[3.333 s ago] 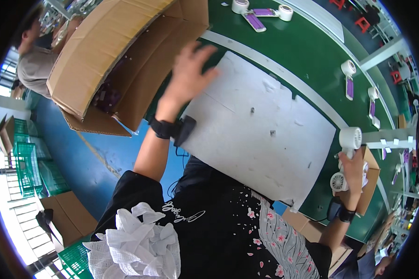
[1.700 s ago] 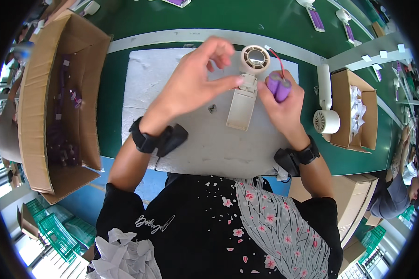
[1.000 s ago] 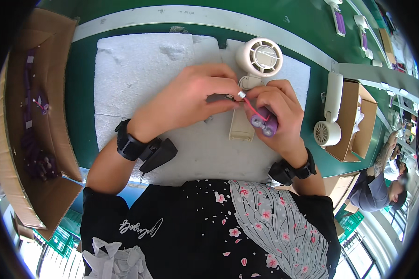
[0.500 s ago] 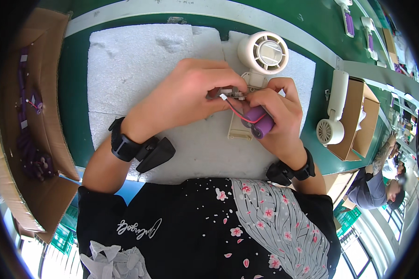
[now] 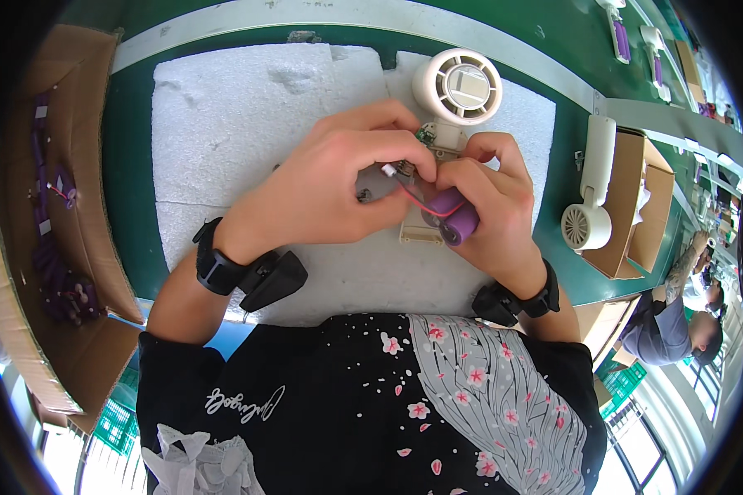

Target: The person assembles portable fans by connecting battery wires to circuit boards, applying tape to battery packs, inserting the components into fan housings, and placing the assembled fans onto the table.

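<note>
A cream handheld fan (image 5: 462, 87) lies on the white foam sheet (image 5: 223, 124), its round head away from me and its open handle shell (image 5: 421, 231) toward me. My left hand (image 5: 330, 177) is closed with bent fingers at a small green circuit board (image 5: 426, 134) beside the handle; its fingertips partly cover the board. A white plug (image 5: 389, 170) shows between its thumb and forefinger. In my right hand (image 5: 499, 194) is a purple cylindrical battery (image 5: 462, 224), held over the handle shell. Red and dark wires (image 5: 415, 198) run from the battery toward the plug. The right fingertips touch near the handle.
On the left stands a cardboard box (image 5: 82, 198) holding several purple batteries. To the right, another cream fan (image 5: 593, 190) lies beside a small cardboard box (image 5: 640, 206). More fan parts with purple batteries (image 5: 622, 41) lie at the far right. A co-worker (image 5: 664, 326) sits off to the right.
The fan has shifted slightly left and away. My left thumb has moved down, opening a wider gap to the forefinger, and the green board now shows above the fingers. The battery stays in my right hand.
</note>
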